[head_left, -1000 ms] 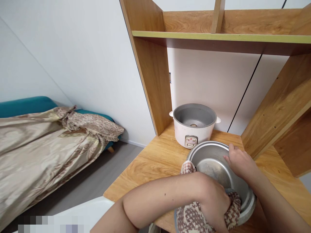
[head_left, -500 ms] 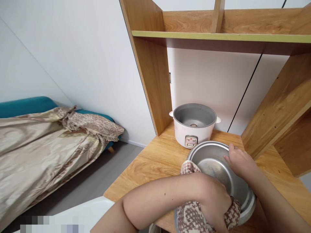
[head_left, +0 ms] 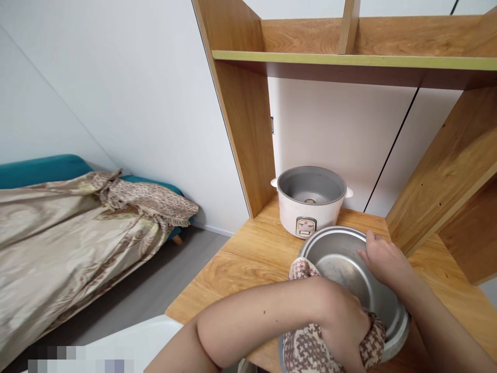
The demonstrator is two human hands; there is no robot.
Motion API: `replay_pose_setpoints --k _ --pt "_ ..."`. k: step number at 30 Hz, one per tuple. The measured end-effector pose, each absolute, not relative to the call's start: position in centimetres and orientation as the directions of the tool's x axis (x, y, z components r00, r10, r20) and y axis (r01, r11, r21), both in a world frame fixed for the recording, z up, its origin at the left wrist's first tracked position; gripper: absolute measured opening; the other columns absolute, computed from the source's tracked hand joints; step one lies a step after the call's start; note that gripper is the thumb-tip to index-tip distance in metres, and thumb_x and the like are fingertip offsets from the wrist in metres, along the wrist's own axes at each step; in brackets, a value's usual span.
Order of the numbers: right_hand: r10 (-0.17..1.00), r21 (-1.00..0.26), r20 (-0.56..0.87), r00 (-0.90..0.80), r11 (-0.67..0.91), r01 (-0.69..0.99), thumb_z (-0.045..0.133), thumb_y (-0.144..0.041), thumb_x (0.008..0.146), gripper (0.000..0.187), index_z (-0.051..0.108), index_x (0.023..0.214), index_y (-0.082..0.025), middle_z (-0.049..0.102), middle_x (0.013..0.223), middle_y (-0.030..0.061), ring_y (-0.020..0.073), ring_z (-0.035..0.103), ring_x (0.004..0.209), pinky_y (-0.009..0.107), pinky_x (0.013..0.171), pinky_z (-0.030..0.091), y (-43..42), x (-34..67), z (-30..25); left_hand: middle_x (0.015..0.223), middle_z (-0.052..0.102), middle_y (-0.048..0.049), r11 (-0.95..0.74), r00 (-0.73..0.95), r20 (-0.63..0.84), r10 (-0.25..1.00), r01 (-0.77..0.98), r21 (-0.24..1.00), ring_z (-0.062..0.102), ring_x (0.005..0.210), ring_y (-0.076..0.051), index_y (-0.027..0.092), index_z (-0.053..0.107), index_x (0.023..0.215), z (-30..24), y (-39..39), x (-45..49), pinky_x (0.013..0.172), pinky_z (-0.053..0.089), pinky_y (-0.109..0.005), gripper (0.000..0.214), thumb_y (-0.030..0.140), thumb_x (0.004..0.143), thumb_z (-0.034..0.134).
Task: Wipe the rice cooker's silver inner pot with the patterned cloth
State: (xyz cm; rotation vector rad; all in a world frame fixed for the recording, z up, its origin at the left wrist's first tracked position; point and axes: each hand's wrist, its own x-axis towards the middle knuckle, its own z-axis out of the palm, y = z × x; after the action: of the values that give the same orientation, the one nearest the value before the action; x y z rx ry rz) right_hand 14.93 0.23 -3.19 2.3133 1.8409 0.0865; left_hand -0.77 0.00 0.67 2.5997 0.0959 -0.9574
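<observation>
On a wooden desktop, near its front edge, a person works over a round metal pot, its mouth tipped toward the viewer and its dull silver inside in plain sight. The right hand pinches the far right part of the rim, thumb to the inside and fingers curled on the outside. The left hand is bent over the near side, closed on a brown-and-white patterned cloth; one bunch of the cloth lies against the pot's inner wall, another part lies over the left rim, and the rest hangs down in front. The left fingertips are hidden, and whether the pot's base rests on the wood cannot be told.

Just behind the pot stands a white rice cooker, upright and lidless, with a grey inside, two side handles and a small control panel facing forward. Above it runs a wooden shelf with a yellow-green edge. Well to the left, a patterned beige cover drapes a teal sofa beside the white wall.
</observation>
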Motion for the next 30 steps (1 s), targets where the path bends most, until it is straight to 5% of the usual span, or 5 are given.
replay_pose_setpoints --k 9,21,30 --pt "0.972 0.182 -0.066 0.226 -0.211 0.960 0.054 -0.045 0.100 0.036 0.060 0.120 -0.015 0.066 0.105 0.0057 0.0153 0.065 0.088 0.036 0.081 0.056 0.25 14.99 -3.21 0.110 0.074 -0.0225 -0.915 0.782 -0.619 -0.063 0.202 0.348 0.070 0.085 -0.032 0.004 0.049 0.146 0.88 0.10 -1.07 0.064 0.054 -0.039 0.089 0.052 0.073 0.065" --pt "0.972 0.185 -0.062 0.227 -0.213 0.959 0.054 -0.044 0.100 0.036 0.061 0.120 -0.015 0.066 0.106 0.0058 0.0154 0.065 0.088 0.037 0.082 0.057 0.22 14.97 -3.22 0.097 0.074 -0.0226 -0.908 0.799 -0.594 -0.091 0.178 0.379 0.069 0.075 -0.030 -0.002 0.058 0.136 0.38 0.27 -0.94 0.062 0.054 -0.037 0.089 0.056 0.070 0.065" --pt "0.970 0.186 -0.068 0.235 -0.219 0.958 0.054 -0.045 0.100 0.036 0.060 0.120 -0.015 0.066 0.106 0.0058 0.0157 0.065 0.089 0.037 0.082 0.057 0.26 14.99 -3.26 0.108 0.074 -0.0214 -0.910 0.774 -0.629 -0.072 0.207 0.359 0.070 0.085 -0.030 0.004 0.055 0.141 0.49 0.22 -1.02 0.066 0.054 -0.038 0.085 0.051 0.071 0.065"
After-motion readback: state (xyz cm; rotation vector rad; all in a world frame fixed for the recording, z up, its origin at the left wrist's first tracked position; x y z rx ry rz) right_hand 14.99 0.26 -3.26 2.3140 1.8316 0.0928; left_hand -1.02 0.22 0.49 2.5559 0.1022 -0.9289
